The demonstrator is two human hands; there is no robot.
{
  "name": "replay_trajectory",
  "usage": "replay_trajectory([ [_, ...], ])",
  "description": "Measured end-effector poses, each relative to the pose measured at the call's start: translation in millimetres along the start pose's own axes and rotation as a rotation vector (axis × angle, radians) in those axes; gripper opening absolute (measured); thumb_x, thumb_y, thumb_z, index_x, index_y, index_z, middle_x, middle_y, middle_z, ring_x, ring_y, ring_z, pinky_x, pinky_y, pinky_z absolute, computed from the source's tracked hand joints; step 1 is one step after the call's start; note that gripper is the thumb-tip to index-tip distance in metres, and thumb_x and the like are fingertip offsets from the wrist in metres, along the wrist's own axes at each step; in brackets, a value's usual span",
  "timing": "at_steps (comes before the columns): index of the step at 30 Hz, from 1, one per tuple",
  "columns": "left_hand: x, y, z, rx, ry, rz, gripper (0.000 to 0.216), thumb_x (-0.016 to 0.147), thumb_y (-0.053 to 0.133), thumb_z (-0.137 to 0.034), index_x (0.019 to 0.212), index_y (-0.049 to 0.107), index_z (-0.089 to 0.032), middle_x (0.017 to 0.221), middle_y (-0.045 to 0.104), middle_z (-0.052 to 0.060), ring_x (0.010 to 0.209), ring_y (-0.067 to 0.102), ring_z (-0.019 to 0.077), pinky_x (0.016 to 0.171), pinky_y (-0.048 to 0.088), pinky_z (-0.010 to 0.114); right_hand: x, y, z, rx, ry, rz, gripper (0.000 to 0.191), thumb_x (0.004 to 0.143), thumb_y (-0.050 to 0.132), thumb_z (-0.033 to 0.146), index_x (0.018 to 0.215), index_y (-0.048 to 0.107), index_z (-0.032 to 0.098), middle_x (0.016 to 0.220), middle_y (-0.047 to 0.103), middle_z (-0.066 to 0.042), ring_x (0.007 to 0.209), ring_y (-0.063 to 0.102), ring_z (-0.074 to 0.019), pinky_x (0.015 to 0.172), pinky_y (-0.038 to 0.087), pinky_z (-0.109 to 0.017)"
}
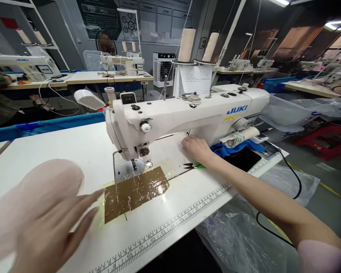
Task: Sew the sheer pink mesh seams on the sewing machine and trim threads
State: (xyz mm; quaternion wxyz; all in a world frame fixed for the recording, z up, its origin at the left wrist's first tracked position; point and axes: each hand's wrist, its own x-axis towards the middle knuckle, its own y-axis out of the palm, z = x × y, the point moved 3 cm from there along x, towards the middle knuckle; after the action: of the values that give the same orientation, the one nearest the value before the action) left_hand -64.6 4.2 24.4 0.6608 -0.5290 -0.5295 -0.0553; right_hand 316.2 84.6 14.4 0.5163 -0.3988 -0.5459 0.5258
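though closure of right grip unclear, green snips just beside; left grip open

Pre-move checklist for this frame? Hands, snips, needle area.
1. Right hand clear of needle: ok; it rests on the white table under the arm of the white JUKI sewing machine, right of the presser foot.
2. Left hand clear of needle: ok; low left, fingertips near the brown taped patch.
3. Left hand's grip: cannot tell; blurred, pale pink cloth beside it.
4. Green-handled snips reachable: ok; they lie by the right wrist.
5. Presser foot raised or lowered: cannot tell.
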Motion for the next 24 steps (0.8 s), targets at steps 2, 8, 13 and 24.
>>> replay_trajectory([
  [2,10.4,27.3,-21.1,0.002,0.11,0.103,0.028,0.087,0.056,-0.03,0.112,0.067,-0.029,0.081,0.074,-0.001,0.066,0.067,0.0173,0.057,0.051,0.029,4.5,-1.4,8.8,0.043,-0.004,0.023,0.026,0.087,0.04,0.002,0.085,0.065,0.008,0.094,0.068,-0.023,0.096,0.06,-0.0293,0.068,0.044,-0.032],
  [8,33.6,68.9,-58.7,-0.396,-0.392,0.578,0.021,0.089,0.055,-0.041,0.093,0.065,-0.022,0.088,0.069,0.002,0.072,0.062,0.0141,0.062,0.048,0.024,-28.7,-3.9,86.3,0.698,-0.188,0.23,0.029,0.091,0.056,0.041,0.073,0.06,0.018,0.069,0.064,0.0,0.062,0.057,-0.0106,0.056,0.042,-0.021],
  [13,37.5,72.0,-78.6,-0.65,-0.661,0.596,0.032,0.078,0.068,-0.048,0.09,0.062,-0.019,0.085,0.064,0.002,0.074,0.054,0.0151,0.064,0.043,0.026,-52.2,-2.6,125.5,1.453,-0.114,0.351,0.045,0.077,0.069,0.053,0.058,0.048,0.017,0.052,0.046,0.006,0.047,0.038,-0.0058,0.046,0.032,-0.021],
  [24,21.4,42.8,-70.8,-0.947,-0.907,0.502,0.039,0.091,0.05,-0.046,0.064,0.052,-0.018,0.067,0.049,-0.002,0.067,0.045,0.0125,0.066,0.036,0.025,-70.5,-5.2,116.9,1.603,0.117,0.312,0.051,0.078,0.071,0.048,0.048,0.043,0.017,0.047,0.045,0.006,0.048,0.038,-0.0062,0.055,0.031,-0.024],
])
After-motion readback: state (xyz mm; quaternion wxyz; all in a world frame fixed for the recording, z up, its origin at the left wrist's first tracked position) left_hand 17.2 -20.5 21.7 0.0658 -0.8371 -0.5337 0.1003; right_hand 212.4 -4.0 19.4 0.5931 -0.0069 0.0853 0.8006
